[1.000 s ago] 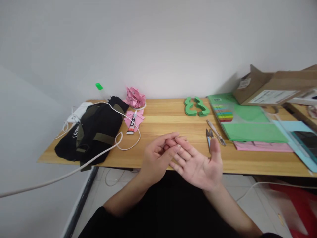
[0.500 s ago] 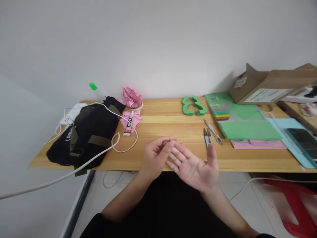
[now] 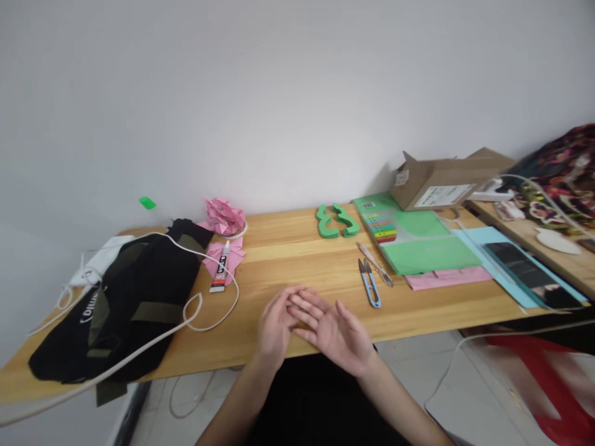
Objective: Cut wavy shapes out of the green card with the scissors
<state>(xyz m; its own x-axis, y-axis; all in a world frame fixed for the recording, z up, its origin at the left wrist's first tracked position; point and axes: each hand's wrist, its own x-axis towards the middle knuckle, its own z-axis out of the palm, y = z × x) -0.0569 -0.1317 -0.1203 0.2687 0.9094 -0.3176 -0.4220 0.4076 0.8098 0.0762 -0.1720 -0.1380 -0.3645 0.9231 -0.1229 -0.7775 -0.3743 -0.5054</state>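
Both of my hands meet above the front edge of the wooden table. My right hand (image 3: 338, 336) is turned palm up, thumb raised and fingers extended, with nothing lying on it. Against its fingertips rests my left hand (image 3: 275, 325), its fingers loosely curved and overlapping them; no object shows in it. Blue-handled thread snips (image 3: 372, 286) lie just to the right of my right hand, beside a pale pen-like tool (image 3: 375, 264). Farther back are two green curved cut-out stacks (image 3: 328, 224). A glue tube (image 3: 220, 269) lies on folded pink paper to the left.
A black bag (image 3: 139, 303) covers the table's left end, with a white cable (image 3: 134, 356) across it. Crumpled pink paper (image 3: 224, 217) sits at the wall. Green sheets (image 3: 432, 253), a cardboard box (image 3: 439, 183) and a dark phone-like slab (image 3: 525, 269) occupy the right. A red stool (image 3: 543, 378) stands below.
The view has shifted, bringing more of the right side into sight. My left thumb has come off my right fingers, and my hands have moved nearer together, uncovering the snips' handles.
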